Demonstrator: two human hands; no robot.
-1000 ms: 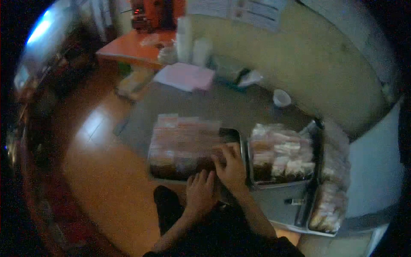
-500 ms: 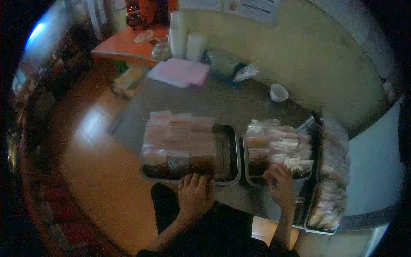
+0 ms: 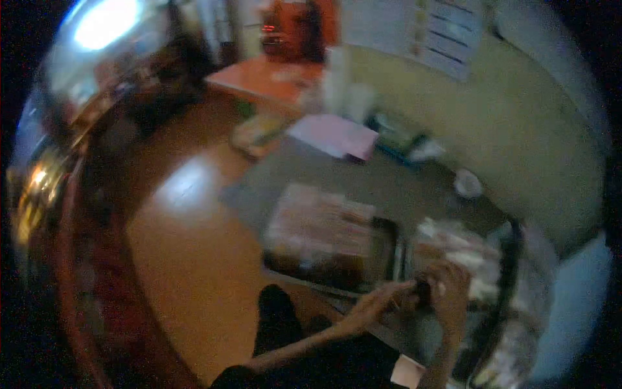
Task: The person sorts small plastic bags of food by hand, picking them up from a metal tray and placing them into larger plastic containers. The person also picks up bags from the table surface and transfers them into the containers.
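Note:
My left hand (image 3: 381, 306) reaches right, past the corner of the left tray (image 3: 308, 283), its fingers drawn together at a small dark thing (image 3: 422, 294). On the other side of that thing is my right hand (image 3: 451, 285), fingers curled in; blur hides what the thing is. Clear bags with brown contents (image 3: 317, 227) stand in rows in the left tray. Just behind my right hand, white-topped bags (image 3: 463, 243) fill the right tray, whose front edge is mostly covered by my hands.
More bags (image 3: 508, 356) lie at the right edge. Pink sheets (image 3: 337, 135), stacked cups (image 3: 335, 81) and a small white cup (image 3: 468, 184) are on the grey table (image 3: 311, 170) toward the wall. An orange table (image 3: 265, 81) stands beyond.
My view has swung left, so the trays appear lower and farther right. My left hand has left the left tray's front edge and come over to my right hand.

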